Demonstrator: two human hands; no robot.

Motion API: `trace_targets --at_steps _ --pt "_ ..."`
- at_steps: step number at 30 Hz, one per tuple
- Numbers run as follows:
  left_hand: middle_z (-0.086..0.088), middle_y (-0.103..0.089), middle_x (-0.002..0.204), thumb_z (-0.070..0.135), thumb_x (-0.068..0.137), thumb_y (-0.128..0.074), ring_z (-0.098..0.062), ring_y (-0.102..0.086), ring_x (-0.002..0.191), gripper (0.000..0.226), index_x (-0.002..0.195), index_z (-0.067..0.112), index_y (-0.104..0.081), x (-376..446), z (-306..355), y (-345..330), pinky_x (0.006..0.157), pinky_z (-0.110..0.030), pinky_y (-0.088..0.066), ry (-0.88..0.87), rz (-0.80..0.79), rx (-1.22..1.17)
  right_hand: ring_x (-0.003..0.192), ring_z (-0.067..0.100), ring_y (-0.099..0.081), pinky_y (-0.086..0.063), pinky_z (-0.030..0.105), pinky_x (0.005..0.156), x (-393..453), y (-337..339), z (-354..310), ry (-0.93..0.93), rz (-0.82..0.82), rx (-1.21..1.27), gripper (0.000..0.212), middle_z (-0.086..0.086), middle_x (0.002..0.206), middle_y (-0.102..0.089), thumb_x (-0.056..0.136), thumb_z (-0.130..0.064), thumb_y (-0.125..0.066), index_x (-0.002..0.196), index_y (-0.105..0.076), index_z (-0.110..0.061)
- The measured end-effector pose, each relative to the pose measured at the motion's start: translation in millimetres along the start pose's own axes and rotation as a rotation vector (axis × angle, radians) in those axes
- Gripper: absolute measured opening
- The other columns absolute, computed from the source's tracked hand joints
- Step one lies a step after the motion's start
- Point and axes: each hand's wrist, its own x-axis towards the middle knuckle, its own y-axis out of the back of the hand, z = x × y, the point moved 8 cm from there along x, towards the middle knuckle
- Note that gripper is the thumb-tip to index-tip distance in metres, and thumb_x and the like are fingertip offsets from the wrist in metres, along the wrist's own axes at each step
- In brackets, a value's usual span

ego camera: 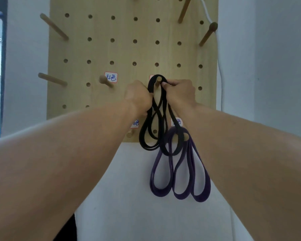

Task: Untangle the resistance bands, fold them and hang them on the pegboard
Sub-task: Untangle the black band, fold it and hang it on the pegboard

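A wooden pegboard (111, 49) is mounted on a pale wall. The folded black band (161, 122), judged light, limp and stretchy, is looped over a peg (158, 82) and best held near its top. It is gripped by the left hand (139, 98) and pinched by the right hand (180, 93); a purple band (181, 171) hangs below

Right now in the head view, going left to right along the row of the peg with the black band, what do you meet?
Bare peg at the board's left edge → bare peg by a label → left hand → black band looped over its peg → right hand.
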Motion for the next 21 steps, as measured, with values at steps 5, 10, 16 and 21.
trace_targets --at_steps 5,10,16,21 --pt "-0.011 -0.071 0.084 0.022 0.095 -0.062 -0.033 -0.072 0.081 0.02 0.096 0.006 -0.074 14.0 -10.7 -10.2 0.064 -0.032 -0.055 0.013 0.091 0.038 0.082 0.015 -0.069 -0.057 0.029 0.082 10.3 -7.9 8.5 -0.016 -0.007 -0.063 0.018 -0.012 0.079 -0.069 0.097 -0.032 -0.068 0.108 -0.082 -0.029" --pt "-0.015 -0.072 0.089 0.021 0.094 -0.061 -0.034 -0.07 0.08 0.019 0.092 0.007 -0.073 28.6 -20.2 -20.4 0.073 -0.04 -0.06 0.0 0.122 0.06 0.085 0.02 -0.067 -0.056 0.031 0.082 24.5 -13.9 8.9 -0.045 -0.018 -0.181 0.015 -0.001 0.089 -0.07 0.093 -0.034 -0.073 0.1 -0.081 -0.024" --pt "-0.005 -0.061 0.098 0.025 0.097 -0.061 -0.025 -0.057 0.087 0.014 0.106 0.015 -0.057 18.0 -14.7 -18.4 0.072 -0.039 -0.044 -0.127 0.23 0.217 0.078 0.015 -0.063 -0.05 0.028 0.071 24.6 -17.9 18.0 -0.017 -0.013 -0.151 0.016 -0.006 0.078 -0.063 0.095 -0.033 -0.072 0.106 -0.081 -0.024" --pt "-0.003 -0.06 0.096 0.027 0.098 -0.057 -0.025 -0.054 0.084 0.013 0.107 0.018 -0.061 13.0 -1.0 -11.6 0.069 -0.036 -0.038 -0.119 0.09 0.413 0.088 0.022 -0.069 -0.062 0.044 0.088 10.1 -23.2 15.3 -0.059 -0.059 -0.07 0.025 -0.005 0.083 -0.064 0.098 -0.021 -0.068 0.121 -0.076 -0.024"
